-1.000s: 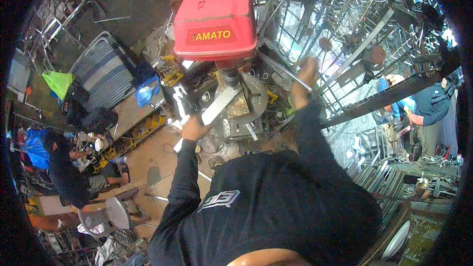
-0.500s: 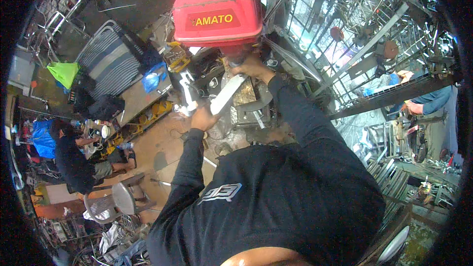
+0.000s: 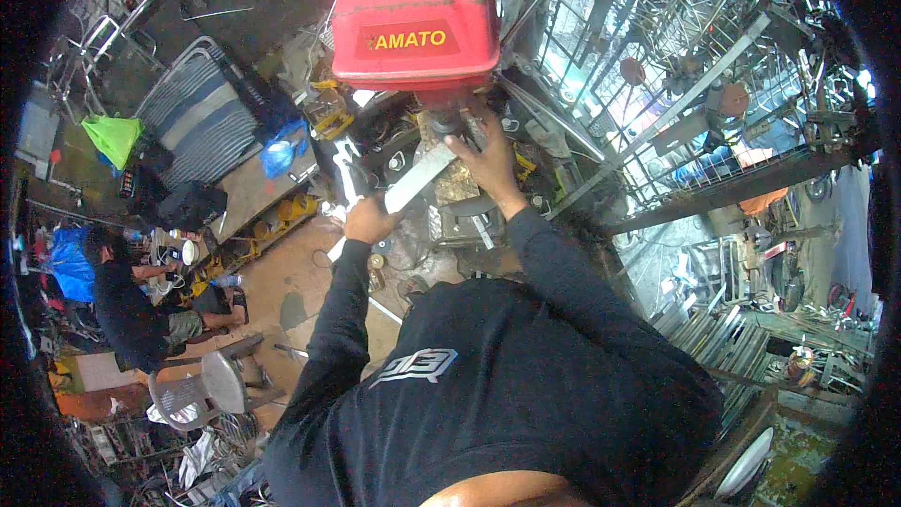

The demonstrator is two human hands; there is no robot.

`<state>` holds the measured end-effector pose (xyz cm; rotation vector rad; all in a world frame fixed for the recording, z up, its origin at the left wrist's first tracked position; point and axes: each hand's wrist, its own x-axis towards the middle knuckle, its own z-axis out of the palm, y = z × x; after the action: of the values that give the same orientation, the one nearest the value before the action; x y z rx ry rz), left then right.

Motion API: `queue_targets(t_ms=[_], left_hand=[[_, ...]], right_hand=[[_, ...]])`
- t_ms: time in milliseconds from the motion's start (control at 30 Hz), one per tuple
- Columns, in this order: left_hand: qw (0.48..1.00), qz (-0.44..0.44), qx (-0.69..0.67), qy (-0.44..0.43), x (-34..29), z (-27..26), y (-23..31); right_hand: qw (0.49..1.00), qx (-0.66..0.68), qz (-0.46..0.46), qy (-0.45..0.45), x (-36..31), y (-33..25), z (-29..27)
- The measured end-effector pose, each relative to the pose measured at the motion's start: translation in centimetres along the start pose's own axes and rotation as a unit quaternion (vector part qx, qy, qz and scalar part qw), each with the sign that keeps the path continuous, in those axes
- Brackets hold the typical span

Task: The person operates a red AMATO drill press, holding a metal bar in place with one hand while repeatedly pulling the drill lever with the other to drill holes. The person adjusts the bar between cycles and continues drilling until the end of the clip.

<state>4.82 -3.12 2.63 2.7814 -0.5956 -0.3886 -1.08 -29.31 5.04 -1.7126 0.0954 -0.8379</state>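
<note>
A pale, straight metal bar (image 3: 419, 178) slants across the middle, from beneath the red-housed drill press (image 3: 418, 38) down to the lower left. My left hand (image 3: 369, 221) is wrapped round it, with the bar's lower end sticking out past the fist. At the upper end, my right hand (image 3: 490, 164) has its thumb and fingers apart. Its thumb lies by the bar's end, and its fingers reach up beside the dark chuck (image 3: 441, 122); whether they touch the chuck I cannot tell. Under the bar lies a worn metal work table (image 3: 455, 183).
White metal brackets (image 3: 347, 169) lie left of the bar. A bench (image 3: 253, 192) carries a blue plastic bag (image 3: 284, 152). Far left, another person (image 3: 131, 310) works near a grey plastic chair (image 3: 225, 380). Wire racks and metal rods (image 3: 723, 357) crowd the right.
The bar and my left hand have shifted down and left. My right hand's thumb and fingers have spread apart. A worker's arm at the far right no longer shows.
</note>
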Motion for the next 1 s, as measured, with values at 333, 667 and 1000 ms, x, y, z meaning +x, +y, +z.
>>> queue_targets(t_ms=[333, 667, 1000], left_hand=[[0.999, 0.037, -0.034, 0.011, 0.8, 3.5, -2.3], [0.996, -0.004, 0.004, 0.085, -2.1, 4.2, 0.6], [0.999, -0.008, 0.002, 0.036, -0.3, 4.3, -0.9]], right_hand=[[0.988, -0.044, 0.137, -0.057, 3.7, 3.5, 4.2], [0.994, -0.036, -0.034, -0.094, -7.5, -5.6, 1.7], [0.995, -0.078, 0.055, -0.005, 0.4, 0.2, 5.2]])
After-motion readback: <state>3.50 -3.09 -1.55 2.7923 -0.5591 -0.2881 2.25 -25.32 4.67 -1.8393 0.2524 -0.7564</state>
